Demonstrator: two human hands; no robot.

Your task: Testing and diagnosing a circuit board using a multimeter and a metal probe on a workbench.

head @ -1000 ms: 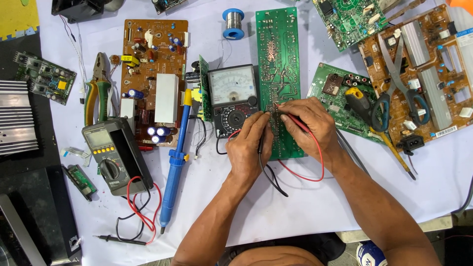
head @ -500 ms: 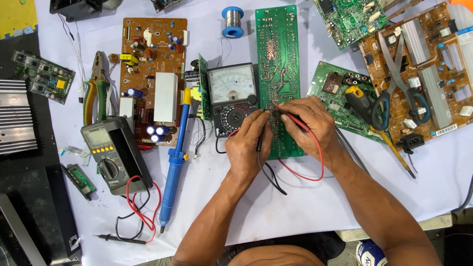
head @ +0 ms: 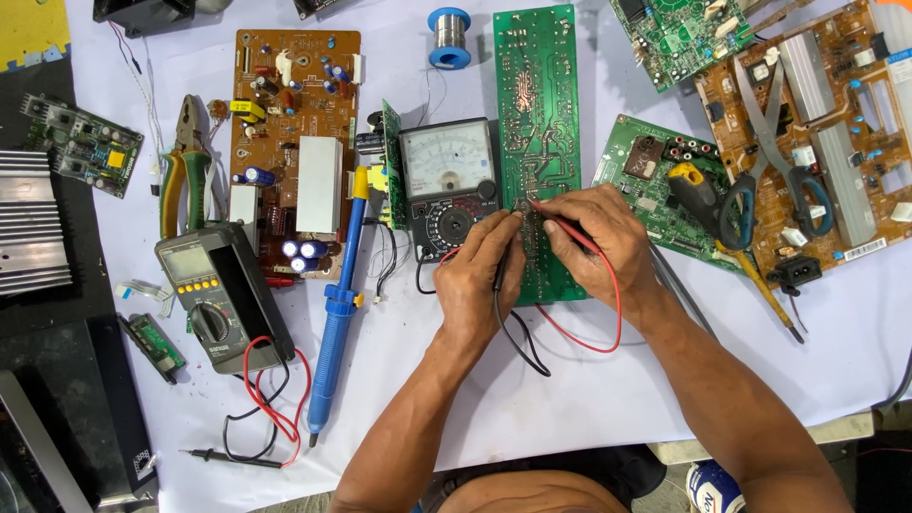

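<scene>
1. While both hands work over the long green board (head: 538, 142), the head view looks straight down on a white-covered bench (head: 589, 399).
2. Left hand (head: 483, 275): fingers pinched round the black probe (head: 501, 269), tip down on the lower half of the green board. Black lead (head: 518, 337) loops from under the hand toward the bench edge.
3. Right hand (head: 594, 242): fingers closed on the red probe (head: 560, 217), tip pointing left and touching the board just beside the black probe's tip. Red lead (head: 603, 328) curves under the wrist and back left.
4. Green board lies lengthwise away from the person, centre of bench, solder side up; both hands cover its near end.
5. Analog meter (head: 448, 180) sits touching the board's left edge, dial face up, just above the left hand. Needle reading: cannot tell.
6. Left of meter: blue solder sucker (head: 334, 313) lying lengthwise; brown board (head: 294, 142) with capacitors and a white block; pliers (head: 183, 166) with green-yellow grips.
7. Digital meter (head: 220, 296) near left, tilted, its own red and black leads coiled beside it, unused.
8. Far edge: solder spool (head: 448, 33), blue, just left of the green board's top.
9. Right side: small green board (head: 665, 185) beside the right hand; scissors (head: 774, 161) lying on a large brown board (head: 817, 142); yellow-handled screwdriver (head: 722, 223) between them.
10. Far left: finned heatsink (head: 33, 223) on dark surface.
</scene>
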